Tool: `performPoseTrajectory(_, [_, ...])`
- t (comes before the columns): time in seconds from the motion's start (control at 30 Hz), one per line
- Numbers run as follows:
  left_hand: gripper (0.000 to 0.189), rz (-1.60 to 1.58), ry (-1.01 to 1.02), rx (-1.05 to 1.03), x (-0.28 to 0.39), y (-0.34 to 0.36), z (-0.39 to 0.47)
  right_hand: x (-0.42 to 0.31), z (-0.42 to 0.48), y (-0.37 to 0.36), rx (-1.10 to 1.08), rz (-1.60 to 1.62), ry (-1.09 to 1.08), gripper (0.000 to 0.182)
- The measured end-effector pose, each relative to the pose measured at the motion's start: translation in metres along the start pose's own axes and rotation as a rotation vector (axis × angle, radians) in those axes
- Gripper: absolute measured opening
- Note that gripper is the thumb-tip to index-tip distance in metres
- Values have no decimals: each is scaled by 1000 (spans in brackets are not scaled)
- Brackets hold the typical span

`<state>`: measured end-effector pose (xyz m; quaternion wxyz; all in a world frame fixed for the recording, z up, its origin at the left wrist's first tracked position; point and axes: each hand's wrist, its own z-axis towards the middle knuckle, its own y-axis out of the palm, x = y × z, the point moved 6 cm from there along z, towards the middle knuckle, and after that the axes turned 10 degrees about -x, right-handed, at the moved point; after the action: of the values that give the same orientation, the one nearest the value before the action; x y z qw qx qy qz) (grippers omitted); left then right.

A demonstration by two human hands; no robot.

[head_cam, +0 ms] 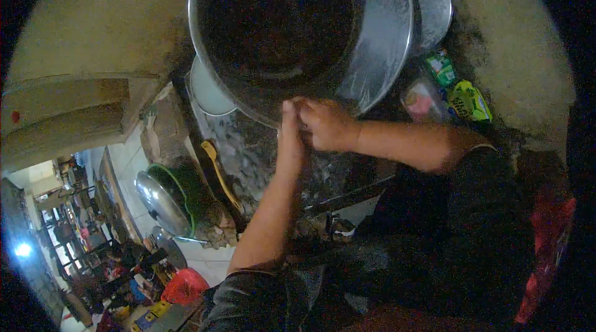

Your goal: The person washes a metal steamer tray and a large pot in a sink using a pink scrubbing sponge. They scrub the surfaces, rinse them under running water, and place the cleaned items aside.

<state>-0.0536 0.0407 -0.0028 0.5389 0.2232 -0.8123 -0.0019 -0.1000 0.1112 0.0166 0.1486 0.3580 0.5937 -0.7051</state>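
A large round metal basin [382,38] fills the upper middle, its dark inside facing me and its silvery wall showing on the right. At its near rim my left hand [292,122] grips the edge, thumb up against the inner side. Pressed close beside it is my right hand [328,124], fingers curled over the same stretch of rim. Whether those right fingers hold the rim or some small thing is hidden. Below the basin lies a wet, grey-streaked surface [233,145] with a yellow long-handled brush or spatula [221,176] on it.
A white-looking bucket or bowl [209,92] and another metal vessel [435,6] show behind the basin. Green [440,69] and yellow-green [470,101] packets lie by a tub [421,99] at right. At left are a metal lid [163,201], a green-rimmed basin [186,192] and a red container [185,285].
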Motion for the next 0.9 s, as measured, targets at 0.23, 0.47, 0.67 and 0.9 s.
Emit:
performPoseTrajectory(0.23, [48,549,59,122,52,-22,-26,142,-48,-34,-470,-333,196,41])
performPoseTrajectory(0.47, [35,672,255,161,83,8,-36,146,46,-30,242,11,289,36])
performPoseTrajectory(0.67, [41,592,183,334,93,-27,-36,-27,68,-1,556,380,-235,32])
performPoseTrajectory(0.9, [43,594,-8,463,103,-76,-49,108,-40,-132,-2,-713,452,26])
